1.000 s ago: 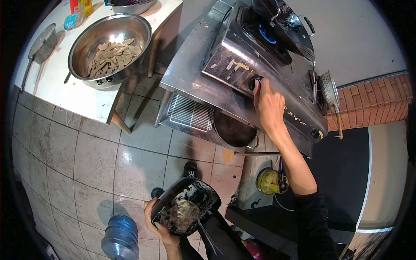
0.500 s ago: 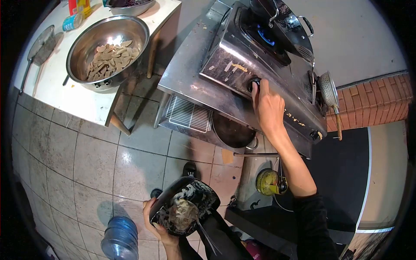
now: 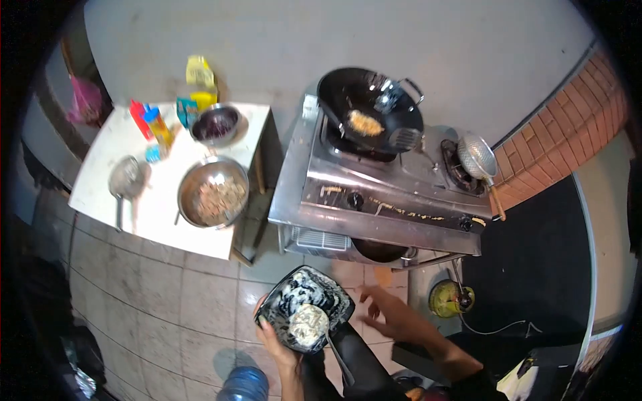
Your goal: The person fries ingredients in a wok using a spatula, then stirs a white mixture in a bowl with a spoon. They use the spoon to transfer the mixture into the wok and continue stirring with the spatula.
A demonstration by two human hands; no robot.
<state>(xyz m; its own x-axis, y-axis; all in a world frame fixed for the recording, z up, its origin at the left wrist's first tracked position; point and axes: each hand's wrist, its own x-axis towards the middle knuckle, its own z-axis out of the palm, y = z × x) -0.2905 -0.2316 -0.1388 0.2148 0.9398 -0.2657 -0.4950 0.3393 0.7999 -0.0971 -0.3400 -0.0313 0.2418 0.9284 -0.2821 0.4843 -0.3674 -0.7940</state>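
Observation:
My left hand [image 3: 275, 342] grips the left rim of a black square bowl [image 3: 273, 314]. White batter-like paste coats its inside, a pale lump [image 3: 309, 325] lies in it, and a spoon [image 3: 340, 357] leans out over the near edge. Just right of the bowl is my right hand [image 3: 384, 313], empty, with its fingers apart and slightly bent. On the steel stove [image 3: 394, 170] sits a black wok [image 3: 341, 90] holding a golden-brown piece of food [image 3: 365, 123] and a slotted spatula [image 3: 404, 139]. A black knob [image 3: 355, 200] shows on the stove front.
A white table [image 3: 93, 190] at left bears a steel bowl of pale slices [image 3: 217, 199], a smaller bowl [image 3: 215, 125], a strainer [image 3: 127, 175] and bottles. A perforated ladle [image 3: 477, 157] rests on the right burner. A blue water jug [image 3: 244, 384] stands on the floor.
My right hand has let go of the stove knob and come down beside the bowl. The view has swung up, showing the wok's inside; the blue flame seen earlier is not visible.

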